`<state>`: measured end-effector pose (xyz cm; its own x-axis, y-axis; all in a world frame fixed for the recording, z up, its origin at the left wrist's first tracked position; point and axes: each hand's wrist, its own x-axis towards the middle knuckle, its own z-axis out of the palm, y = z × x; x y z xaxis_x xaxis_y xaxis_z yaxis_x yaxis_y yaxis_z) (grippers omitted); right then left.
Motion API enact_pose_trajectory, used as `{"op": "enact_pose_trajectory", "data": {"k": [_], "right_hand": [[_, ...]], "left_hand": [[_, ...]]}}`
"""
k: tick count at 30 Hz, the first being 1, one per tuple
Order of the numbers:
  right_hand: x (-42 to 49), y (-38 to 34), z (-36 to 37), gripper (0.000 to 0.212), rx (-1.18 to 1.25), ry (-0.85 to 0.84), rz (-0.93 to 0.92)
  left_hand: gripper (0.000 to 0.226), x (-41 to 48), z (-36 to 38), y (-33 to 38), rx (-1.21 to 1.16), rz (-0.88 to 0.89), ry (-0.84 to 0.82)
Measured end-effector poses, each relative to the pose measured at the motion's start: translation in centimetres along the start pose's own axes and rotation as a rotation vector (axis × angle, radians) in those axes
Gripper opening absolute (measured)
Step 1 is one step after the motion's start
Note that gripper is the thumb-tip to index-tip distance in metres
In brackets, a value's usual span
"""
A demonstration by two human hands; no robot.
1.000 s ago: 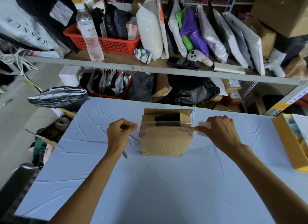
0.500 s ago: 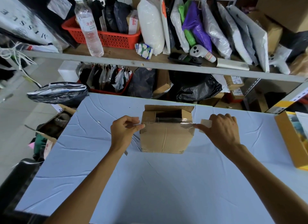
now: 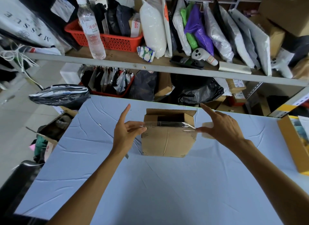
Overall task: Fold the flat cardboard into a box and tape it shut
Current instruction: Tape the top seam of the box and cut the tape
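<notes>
A small brown cardboard box (image 3: 167,141) stands on the light blue table (image 3: 150,183), its top flaps partly open with a dark gap showing. A strip of clear tape (image 3: 168,124) stretches across the top front edge of the box. My left hand (image 3: 127,134) pinches the strip's left end beside the box, index finger pointing up. My right hand (image 3: 222,129) is at the box's right side and holds the tape roll (image 3: 207,124), mostly hidden behind the fingers; its index finger also sticks out.
A yellow carton (image 3: 291,144) sits at the table's right edge. Behind the table a shelf (image 3: 150,67) carries a water bottle (image 3: 92,28), a red basket (image 3: 117,40) and several bags. A black bag (image 3: 58,95) and an open carton (image 3: 55,129) lie to the left.
Both index fingers have lifted and straightened. The tape strip has come down from just above the box onto its top front edge, and the hands have drawn in against the box sides.
</notes>
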<state>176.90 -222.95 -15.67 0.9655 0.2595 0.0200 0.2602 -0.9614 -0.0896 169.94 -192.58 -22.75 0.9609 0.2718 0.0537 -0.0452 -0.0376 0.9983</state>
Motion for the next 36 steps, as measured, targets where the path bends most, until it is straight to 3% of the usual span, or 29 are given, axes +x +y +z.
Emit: {"op": "enact_pose_trajectory", "data": {"k": [6,11,16,23,32,36], "right_hand": [[1.2,0.9,-0.3,0.093,0.097,-0.095,-0.056],[1.7,1.1,-0.5,0.082,0.242,-0.161,-0.024],[2.0,0.8,-1.0,0.091,0.271,-0.214,-0.041],[2.3,1.3,-0.5,0.067,0.317,-0.208,-0.041],[2.4,1.6,-0.4,0.051,0.272,-0.236,-0.095],[2.2,1.4,0.4,0.021,0.197,-0.226,-0.145]], "left_hand": [[0.061,0.6,-0.4,0.7,0.094,-0.051,-0.104],[0.079,1.0,-0.7,1.1,0.054,-0.119,-0.120],[0.085,1.5,-0.8,1.3,0.081,-0.145,-0.147],[0.088,1.9,-0.9,1.0,0.102,-0.163,-0.158],[0.074,2.7,-0.3,1.3,0.245,-0.183,-0.191],[0.070,2.8,-0.4,1.1,0.288,-0.219,-0.252]]}}
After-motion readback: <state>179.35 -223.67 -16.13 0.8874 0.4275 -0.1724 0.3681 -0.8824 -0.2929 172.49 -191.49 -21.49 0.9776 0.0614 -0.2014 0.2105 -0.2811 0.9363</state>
